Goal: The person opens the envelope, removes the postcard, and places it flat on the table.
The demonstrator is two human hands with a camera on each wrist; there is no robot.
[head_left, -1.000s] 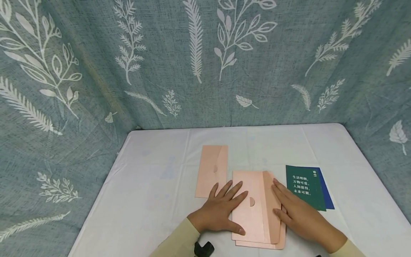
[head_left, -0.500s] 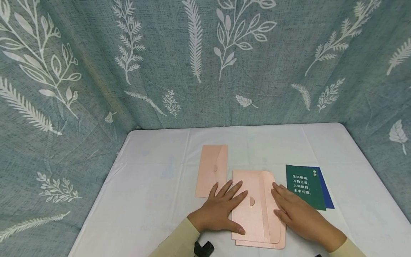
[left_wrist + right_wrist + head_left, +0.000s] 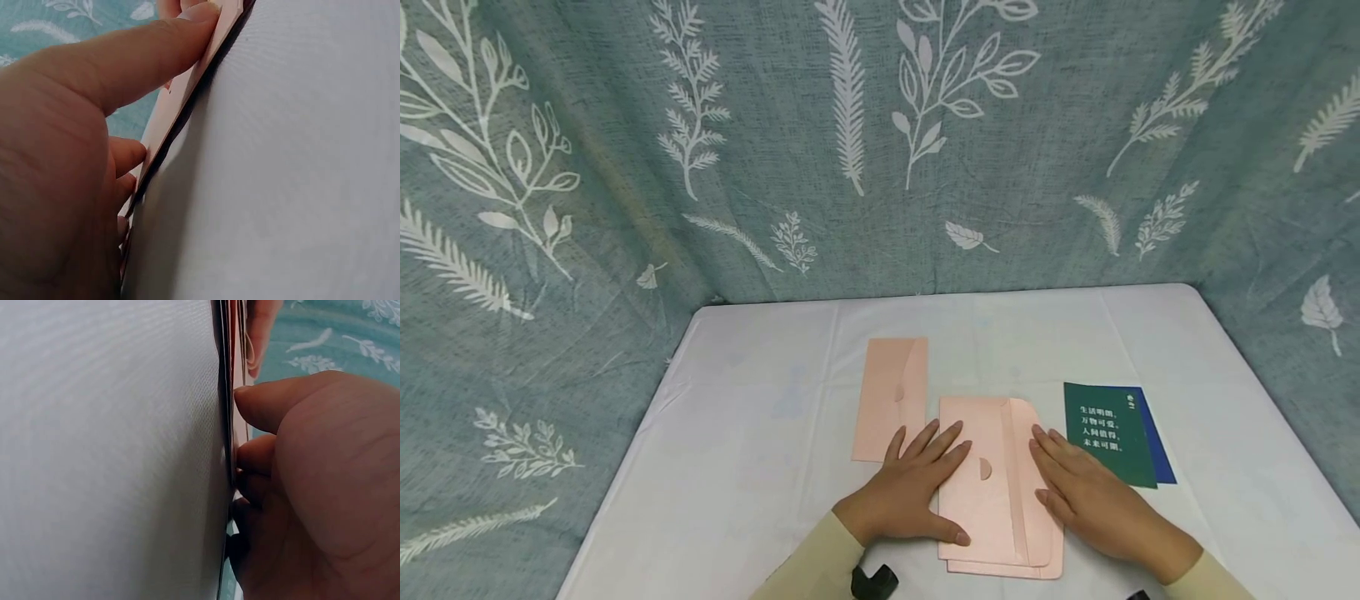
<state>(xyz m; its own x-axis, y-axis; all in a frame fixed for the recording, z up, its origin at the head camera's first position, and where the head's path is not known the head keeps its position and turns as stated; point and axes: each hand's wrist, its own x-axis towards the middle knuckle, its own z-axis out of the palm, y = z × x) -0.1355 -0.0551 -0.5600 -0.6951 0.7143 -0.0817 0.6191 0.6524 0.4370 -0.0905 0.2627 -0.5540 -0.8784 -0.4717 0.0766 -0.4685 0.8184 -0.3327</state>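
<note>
Two pink envelopes lie stacked before me, slightly offset. The upper envelope (image 3: 988, 517) has a half-round notch in its middle, and its flap (image 3: 1037, 533) is spread out to the right. Below it, the lower envelope (image 3: 1000, 571) shows along the near and right edges. My left hand (image 3: 902, 496) rests on the upper envelope's left side, fingers spread and thumb near its lower edge. On the flap lie the straight fingers of my right hand (image 3: 1093, 504). Both wrist views show the thin envelope edges, with the left thumb (image 3: 156, 50) and right thumb (image 3: 275, 403) against them.
Another pink envelope (image 3: 887, 387) lies farther back on the left, its flap folded down. To the right, a green card (image 3: 1090, 467) with white characters overlaps a blue card (image 3: 1161, 462). A white cloth covers the table (image 3: 737, 433); a leaf-patterned teal curtain (image 3: 760, 125) hangs behind.
The upper envelope's flap, raised and darker a second ago, now lies flatter to the right under my right hand. My left hand stays in place. The head view has shifted slightly.
</note>
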